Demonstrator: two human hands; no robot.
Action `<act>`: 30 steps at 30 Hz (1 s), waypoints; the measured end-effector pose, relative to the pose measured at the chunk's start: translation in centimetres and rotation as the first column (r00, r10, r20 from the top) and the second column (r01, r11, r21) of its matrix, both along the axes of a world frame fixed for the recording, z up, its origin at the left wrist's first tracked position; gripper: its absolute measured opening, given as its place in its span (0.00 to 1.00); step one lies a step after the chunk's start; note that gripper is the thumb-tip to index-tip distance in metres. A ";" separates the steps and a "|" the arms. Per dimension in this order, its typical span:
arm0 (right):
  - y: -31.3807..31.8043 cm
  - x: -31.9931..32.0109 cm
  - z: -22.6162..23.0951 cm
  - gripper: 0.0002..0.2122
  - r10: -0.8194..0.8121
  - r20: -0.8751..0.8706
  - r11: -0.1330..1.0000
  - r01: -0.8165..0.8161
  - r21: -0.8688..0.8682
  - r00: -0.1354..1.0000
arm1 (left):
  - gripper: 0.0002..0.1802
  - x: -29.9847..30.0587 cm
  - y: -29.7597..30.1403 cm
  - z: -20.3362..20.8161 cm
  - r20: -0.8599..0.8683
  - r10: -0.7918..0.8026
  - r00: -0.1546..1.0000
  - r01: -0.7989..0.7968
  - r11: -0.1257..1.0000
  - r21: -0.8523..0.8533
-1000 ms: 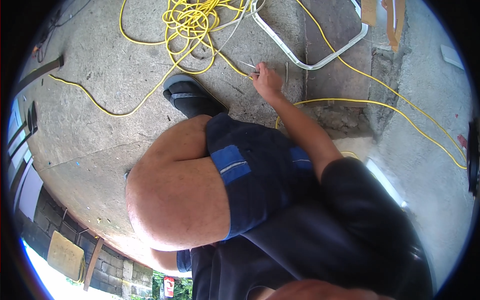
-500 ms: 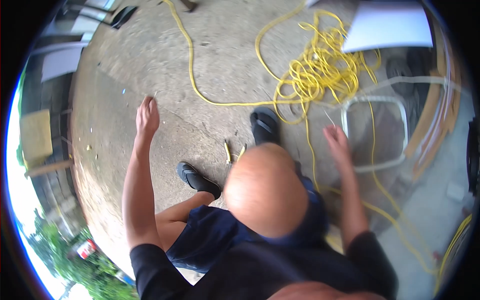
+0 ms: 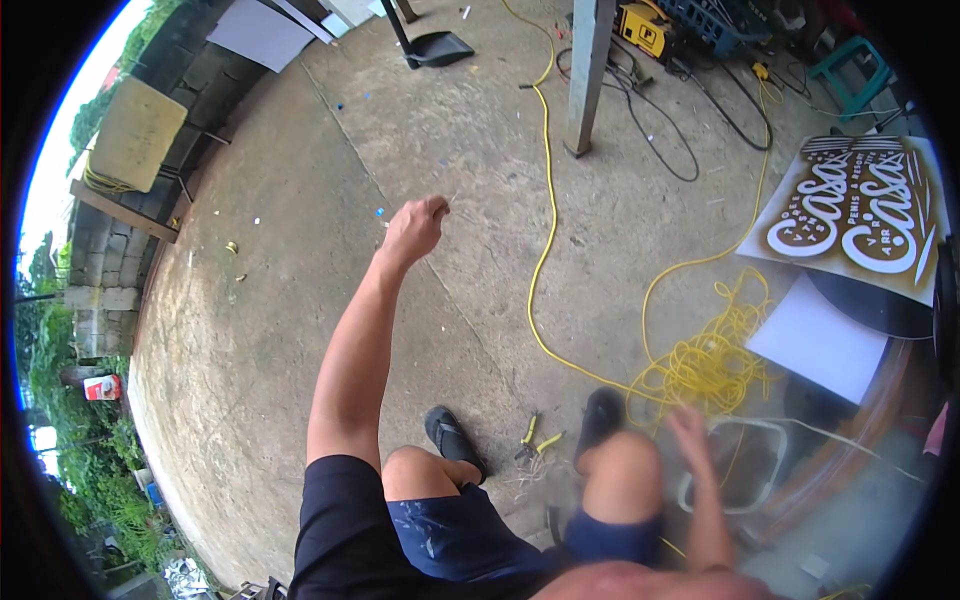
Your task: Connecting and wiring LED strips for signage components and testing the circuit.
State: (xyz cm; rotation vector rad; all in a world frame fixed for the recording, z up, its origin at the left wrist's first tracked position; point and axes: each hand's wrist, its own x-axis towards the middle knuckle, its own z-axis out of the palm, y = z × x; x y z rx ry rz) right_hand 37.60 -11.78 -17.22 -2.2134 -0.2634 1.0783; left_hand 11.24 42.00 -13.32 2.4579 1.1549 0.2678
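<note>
My left hand (image 3: 415, 228) is stretched out over the concrete floor, its fingers curled together. Anything in them is hidden. On the right, my right hand (image 3: 688, 432) hovers near the lower edge of a tangled heap of yellow cord (image 3: 712, 360). Motion smears its fingers, so its grip does not show. Pliers with yellow handles (image 3: 540, 441) lie spread on the floor between my feet, thin pale scraps beside them. A white rounded frame (image 3: 778, 470) lies just right of my right hand.
Yellow cord (image 3: 547, 220) trails up the floor past a grey post (image 3: 586, 80). At the far right are a lettered sign board (image 3: 850, 215) and a white sheet (image 3: 820, 338). A yellow machine (image 3: 643, 30), dark cables and a black dustpan (image 3: 440, 47) lie farther off.
The view has tilted up and turned, showing the post, machine and whole sign board. My left arm reaches farther forward. My right knee has shifted off the pliers in the view.
</note>
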 end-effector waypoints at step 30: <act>48.5 2.3 45.0 0.16 0.471 0.146 0.877 -0.480 0.028 0.870 | 0.10 -19.5 14.7 29.1 -0.049 0.646 0.762 -0.587 0.657 -0.473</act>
